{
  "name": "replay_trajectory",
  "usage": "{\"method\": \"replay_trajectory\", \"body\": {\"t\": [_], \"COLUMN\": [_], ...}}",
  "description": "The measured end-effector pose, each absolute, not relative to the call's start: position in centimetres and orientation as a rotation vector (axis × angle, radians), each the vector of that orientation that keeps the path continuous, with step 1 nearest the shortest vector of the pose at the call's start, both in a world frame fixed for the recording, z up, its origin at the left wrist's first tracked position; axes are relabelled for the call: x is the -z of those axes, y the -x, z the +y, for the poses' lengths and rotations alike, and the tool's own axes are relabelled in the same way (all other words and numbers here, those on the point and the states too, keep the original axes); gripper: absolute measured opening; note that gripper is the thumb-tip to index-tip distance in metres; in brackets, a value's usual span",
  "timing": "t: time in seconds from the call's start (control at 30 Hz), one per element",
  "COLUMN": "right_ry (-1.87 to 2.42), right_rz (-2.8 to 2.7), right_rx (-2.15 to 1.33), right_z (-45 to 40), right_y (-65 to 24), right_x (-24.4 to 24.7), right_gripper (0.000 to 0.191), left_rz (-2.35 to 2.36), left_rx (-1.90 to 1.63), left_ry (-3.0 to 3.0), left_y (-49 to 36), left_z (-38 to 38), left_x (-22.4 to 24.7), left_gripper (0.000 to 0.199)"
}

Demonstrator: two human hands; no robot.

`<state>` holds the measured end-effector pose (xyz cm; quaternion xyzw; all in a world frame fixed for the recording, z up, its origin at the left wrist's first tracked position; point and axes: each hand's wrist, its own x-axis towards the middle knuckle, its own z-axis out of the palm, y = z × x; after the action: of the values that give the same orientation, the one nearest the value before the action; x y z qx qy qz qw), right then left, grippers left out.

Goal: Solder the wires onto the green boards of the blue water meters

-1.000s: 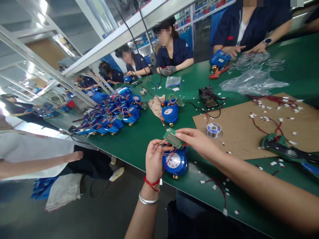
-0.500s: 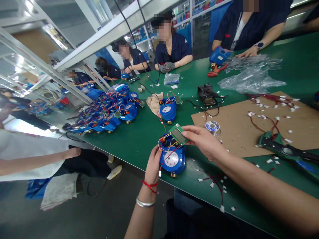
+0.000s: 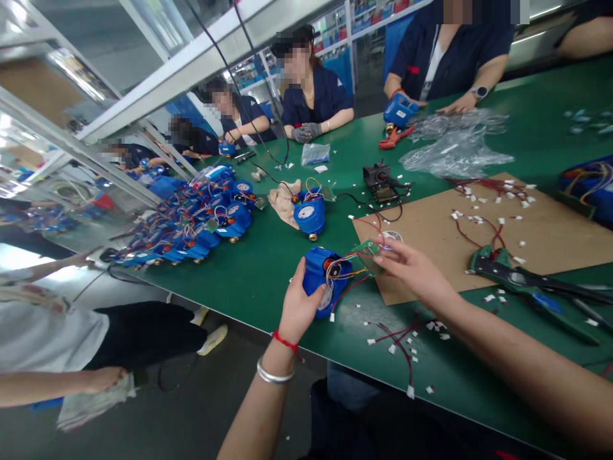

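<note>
My left hand (image 3: pixel 302 300) is wrapped round the near left side of a blue meter (image 3: pixel 313 271), close to the table's front edge. My right hand (image 3: pixel 407 262) pinches the edge of a small green circuit board (image 3: pixel 368 257) to the right of the meter. Several thin coloured wires (image 3: pixel 345 271) join the board to the meter. From the meter a red wire with a white plug (image 3: pixel 332 317) hangs down. A second blue meter (image 3: pixel 309 217) stands behind, beside a beige cloth (image 3: pixel 283 206).
Many blue meters (image 3: pixel 191 223) are piled at the left. On the right lie cardboard (image 3: pixel 431 249), green-handled pliers (image 3: pixel 514 276) and loose red wires. A black device (image 3: pixel 380 182) stands behind. Co-workers sit across the green table (image 3: pixel 272 281); another person stands at the left.
The circuit board has moved right, away from the meter, and turned in my right hand. My left hand has come further round the meter, which has tilted. The camera view has shifted.
</note>
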<state>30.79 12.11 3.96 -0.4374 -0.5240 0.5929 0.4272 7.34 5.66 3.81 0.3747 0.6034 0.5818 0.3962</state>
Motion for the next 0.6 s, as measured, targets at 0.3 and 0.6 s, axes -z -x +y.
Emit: {"method": "replay_trajectory", "body": {"t": [0.3,0.6], "right_ry": [1.008,1.078], "right_rz": [-1.154,-1.084], "right_rx": [-1.689,-1.613], "right_z": [10.1,9.9], "right_y": [-30.9,-30.6], "right_x": [0.1,3.4], "right_gripper": [0.042,0.046], "left_rz": [1.63,1.363], "left_rx": [-1.208,-1.218], "left_ry": [-1.356,-1.759], "left_y": [-7.2,-14.1], "left_z": [8.5,10.3], "left_x": [-5.6,-8.6], "left_gripper": [0.065,0.047]}}
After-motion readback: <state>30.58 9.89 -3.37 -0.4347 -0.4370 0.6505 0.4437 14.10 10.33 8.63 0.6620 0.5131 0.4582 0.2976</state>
